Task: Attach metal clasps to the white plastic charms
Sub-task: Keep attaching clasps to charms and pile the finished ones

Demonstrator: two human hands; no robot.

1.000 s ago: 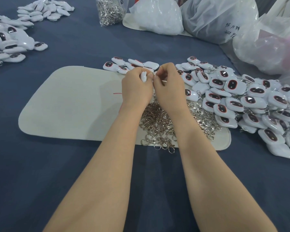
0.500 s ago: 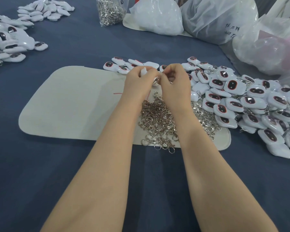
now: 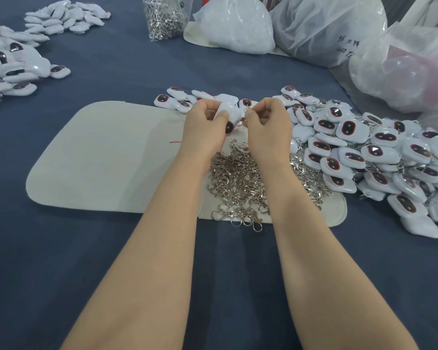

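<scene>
Head view: at twelve o'clock I see a clear bag of metal clasps [image 3: 164,21]. Above the beige mat [image 3: 106,157], the left hand [image 3: 206,130] curls its fingers round a white charm [image 3: 229,109]; at its three o'clock, the right hand [image 3: 267,127] pinches what looks like a clasp [image 3: 243,119]. Loose clasps [image 3: 238,178] lie at six.

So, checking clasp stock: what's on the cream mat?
A heap of loose metal clasps, and white charms spilling onto its right edge; the forearms hide part of the heap.

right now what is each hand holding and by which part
The left hand grips a white charm round its body; the right hand pinches a metal clasp by its upper end.
</scene>
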